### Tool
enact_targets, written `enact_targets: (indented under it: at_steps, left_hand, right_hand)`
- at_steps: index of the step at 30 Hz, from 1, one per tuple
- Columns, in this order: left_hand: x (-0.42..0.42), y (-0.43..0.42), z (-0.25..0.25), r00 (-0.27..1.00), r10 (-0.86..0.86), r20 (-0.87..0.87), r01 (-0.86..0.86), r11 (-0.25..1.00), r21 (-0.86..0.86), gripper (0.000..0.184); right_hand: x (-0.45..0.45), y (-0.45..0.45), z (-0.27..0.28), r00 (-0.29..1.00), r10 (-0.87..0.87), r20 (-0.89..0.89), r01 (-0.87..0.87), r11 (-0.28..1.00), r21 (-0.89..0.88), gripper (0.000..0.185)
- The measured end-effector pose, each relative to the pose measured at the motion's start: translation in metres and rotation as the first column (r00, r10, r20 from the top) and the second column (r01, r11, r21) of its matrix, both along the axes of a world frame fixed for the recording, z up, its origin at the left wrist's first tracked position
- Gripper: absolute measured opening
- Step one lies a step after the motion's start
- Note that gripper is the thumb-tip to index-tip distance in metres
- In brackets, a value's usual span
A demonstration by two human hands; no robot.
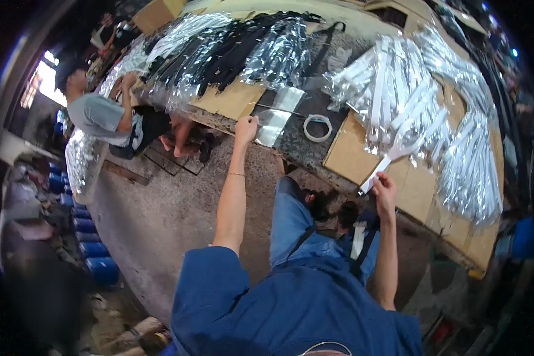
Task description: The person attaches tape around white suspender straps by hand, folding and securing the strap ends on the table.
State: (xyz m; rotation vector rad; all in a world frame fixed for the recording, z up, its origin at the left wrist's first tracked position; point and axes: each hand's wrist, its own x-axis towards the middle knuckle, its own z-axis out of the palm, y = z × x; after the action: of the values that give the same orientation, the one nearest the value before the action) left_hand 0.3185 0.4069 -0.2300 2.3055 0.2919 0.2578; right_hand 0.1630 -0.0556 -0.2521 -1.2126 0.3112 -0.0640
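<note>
My left hand (247, 129) is closed at the table's near edge, beside a stack of clear plastic sleeves (276, 124). Whatever its fingers pinch is too small to make out. A thin dark rod (282, 110) lies across the sleeves. To their right rests a roll of clear tape (317, 128). My right hand (384, 188) grips the narrow end of a white strap (376, 177), whose wider part reaches toward a pile of white straps in clear wrapping (391, 89). Cardboard (353, 151) lies under that pile.
Black straps in clear wrapping (231, 53) are heaped along the table's far left. A person in a grey shirt (101, 115) sits at the left. Blue containers (101, 270) line the floor at far left. The table edge (427, 228) runs down to the right.
</note>
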Motion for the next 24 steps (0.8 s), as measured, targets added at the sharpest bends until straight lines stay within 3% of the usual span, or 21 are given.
enact_targets:
  at_steps: [2, 3, 5, 6, 9, 11, 13, 14, 15, 16, 17, 20, 21, 22, 23, 24]
  left_hand:
    - [0.004, 0.004, 0.01, 0.982, -0.146, -0.122, 0.074, 0.885, -0.46, 0.032]
    - [0.002, 0.001, 0.016, 0.977, -0.17, -0.125, 0.097, 0.888, -0.449, 0.032]
    - [0.004, 0.002, 0.013, 0.974, -0.216, 0.064, 0.17, 0.519, -0.838, 0.026]
    - [0.01, 0.006, 0.01, 0.97, -0.222, 0.099, 0.186, 0.417, -0.889, 0.021]
    - [0.022, -0.006, 0.041, 0.982, -0.169, 0.089, 0.141, 0.324, -0.935, 0.028]
    - [0.061, 0.01, 0.045, 0.964, -0.252, 0.086, 0.179, 0.376, -0.909, 0.024]
    - [0.09, 0.01, 0.082, 0.958, -0.264, 0.112, 0.223, 0.439, -0.871, 0.021]
    - [0.1, 0.007, 0.108, 0.954, -0.268, 0.135, 0.251, 0.463, -0.85, 0.02]
    - [0.104, 0.002, 0.129, 0.942, -0.253, 0.219, 0.308, 0.404, -0.861, 0.02]
    - [0.109, 0.001, 0.148, 0.926, -0.278, 0.254, 0.355, 0.417, -0.837, 0.021]
    - [0.108, -0.003, 0.165, 0.898, -0.275, 0.345, 0.436, 0.435, -0.788, 0.022]
    - [0.063, -0.027, 0.2, 0.882, -0.154, 0.446, 0.469, 0.395, -0.79, 0.016]
    - [0.048, -0.027, 0.193, 0.856, -0.177, 0.486, 0.515, 0.37, -0.773, 0.012]
    - [0.025, -0.034, 0.182, 0.857, -0.132, 0.498, 0.497, 0.464, -0.733, 0.011]
    - [-0.021, -0.057, 0.183, 0.891, -0.054, 0.451, 0.435, 0.384, -0.815, 0.007]
    - [-0.056, -0.073, 0.172, 0.896, -0.041, 0.442, 0.417, 0.419, -0.807, 0.006]
  right_hand:
    - [-0.002, 0.0, 0.0, 1.0, -0.022, -0.006, 0.022, 1.0, 0.02, 0.022]
    - [-0.002, -0.003, -0.001, 1.0, 0.016, -0.011, -0.016, 1.0, -0.003, 0.022]
    - [-0.001, -0.006, 0.0, 0.999, 0.038, -0.018, -0.038, 0.999, -0.023, 0.022]
    - [-0.002, -0.002, 0.0, 1.0, 0.008, -0.013, -0.008, 1.0, -0.007, 0.021]
    - [-0.001, -0.002, 0.002, 1.0, -0.008, -0.017, 0.008, 1.0, -0.002, 0.022]
    - [-0.002, -0.001, 0.003, 1.0, -0.002, -0.021, 0.002, 1.0, -0.022, 0.023]
    - [-0.003, -0.003, 0.004, 0.999, 0.025, -0.03, -0.026, 1.0, -0.01, 0.03]
    - [-0.004, -0.002, 0.004, 0.999, 0.038, -0.009, -0.039, 0.999, -0.028, 0.035]
    - [-0.003, -0.002, 0.002, 0.999, 0.052, 0.014, -0.051, 0.998, -0.046, 0.039]
    - [-0.001, -0.004, -0.006, 0.995, 0.093, 0.041, -0.09, 0.993, -0.075, 0.055]
    - [-0.004, -0.002, -0.003, 0.995, 0.092, 0.036, -0.089, 0.993, -0.071, 0.055]
    - [-0.009, 0.011, 0.006, 0.994, 0.011, 0.111, -0.002, 0.997, -0.083, 0.074]
    - [-0.01, 0.015, 0.003, 0.994, -0.007, 0.111, 0.018, 0.995, -0.1, 0.073]
    - [-0.011, 0.018, 0.002, 0.993, -0.015, 0.121, 0.036, 0.984, -0.173, 0.071]
    - [-0.012, 0.022, 0.001, 0.99, -0.027, 0.135, 0.057, 0.972, -0.228, 0.068]
    - [-0.014, 0.025, -0.002, 0.988, -0.054, 0.146, 0.094, 0.955, -0.28, 0.065]
